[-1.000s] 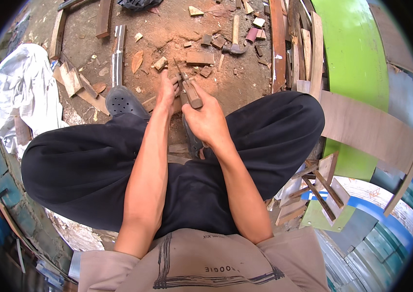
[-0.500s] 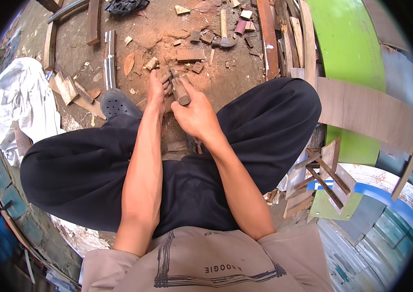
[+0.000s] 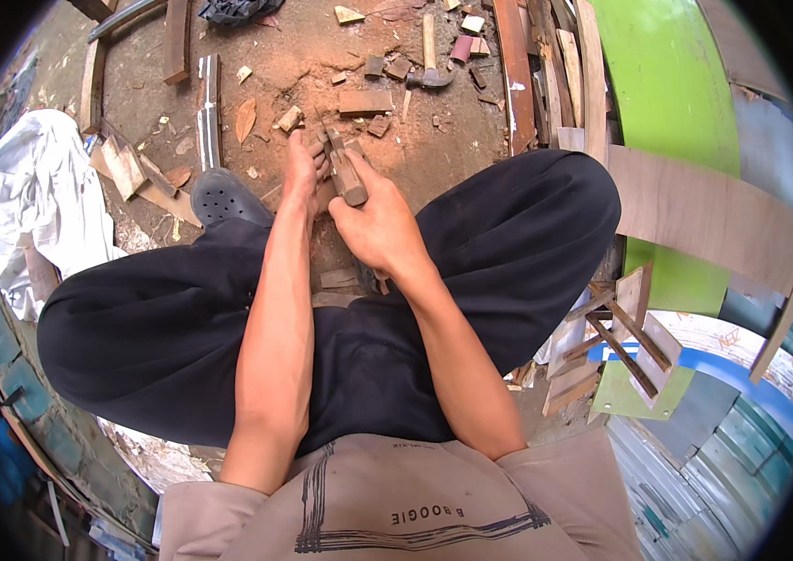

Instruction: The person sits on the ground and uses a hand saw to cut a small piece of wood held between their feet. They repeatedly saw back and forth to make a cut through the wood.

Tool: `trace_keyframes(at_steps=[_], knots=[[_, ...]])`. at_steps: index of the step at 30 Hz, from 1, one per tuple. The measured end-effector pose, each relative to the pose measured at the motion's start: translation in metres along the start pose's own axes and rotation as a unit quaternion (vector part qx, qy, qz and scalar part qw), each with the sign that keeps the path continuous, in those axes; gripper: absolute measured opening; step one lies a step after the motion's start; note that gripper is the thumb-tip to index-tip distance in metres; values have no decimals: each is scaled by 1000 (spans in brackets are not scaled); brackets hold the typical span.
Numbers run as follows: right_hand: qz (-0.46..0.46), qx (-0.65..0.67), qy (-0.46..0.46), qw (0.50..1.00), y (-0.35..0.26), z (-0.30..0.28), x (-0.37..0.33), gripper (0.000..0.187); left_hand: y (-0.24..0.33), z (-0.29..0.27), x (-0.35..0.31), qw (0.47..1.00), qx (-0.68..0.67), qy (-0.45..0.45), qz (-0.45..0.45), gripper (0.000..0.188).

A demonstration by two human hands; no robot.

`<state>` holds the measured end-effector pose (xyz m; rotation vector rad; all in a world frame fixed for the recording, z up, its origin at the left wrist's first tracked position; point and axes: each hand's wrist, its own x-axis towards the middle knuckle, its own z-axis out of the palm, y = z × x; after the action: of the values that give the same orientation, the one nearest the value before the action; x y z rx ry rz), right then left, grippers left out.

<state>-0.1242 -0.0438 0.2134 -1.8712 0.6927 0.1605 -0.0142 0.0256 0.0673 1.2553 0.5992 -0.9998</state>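
My right hand (image 3: 379, 220) is wrapped round a brown wooden tool (image 3: 350, 178) with a thick, blocky body and a darker part at its far end; its exact kind is not clear. Close beside that far end is my left hand (image 3: 303, 173), its fingers curled and its thumb pointing away from me. What those fingers hold, if anything, is hidden. Just beyond the left thumb lies a small pale wood offcut (image 3: 291, 119). Farther off, a brown wood block (image 3: 365, 102) rests on the dirt.
A claw hammer (image 3: 429, 56) lies beyond my hands among scattered wood scraps. Long boards (image 3: 516, 84) and a green panel (image 3: 672, 84) stand to the right. At the left are a white cloth (image 3: 36, 201) and my grey clog (image 3: 228, 198). A small wooden frame (image 3: 625, 341) sits at my right.
The view has shifted very slightly. Both hands and the wooden tool keep nearly the same position.
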Motion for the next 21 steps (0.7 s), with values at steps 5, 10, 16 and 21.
trace_keyframes(at_steps=[5,10,16,21], knots=[[2,56,-43,998,-13,-39,-79,72,-2,-10,33,996,51,60,47,83],[-87,11,-16,996,-20,-57,-99,72,0,-11,26,999,13,27,41,87],[5,46,22,999,8,12,20,63,4,-4,14,999,31,31,2,81],[-25,16,-39,999,-31,-61,-100,71,-2,-16,41,996,66,64,17,86]])
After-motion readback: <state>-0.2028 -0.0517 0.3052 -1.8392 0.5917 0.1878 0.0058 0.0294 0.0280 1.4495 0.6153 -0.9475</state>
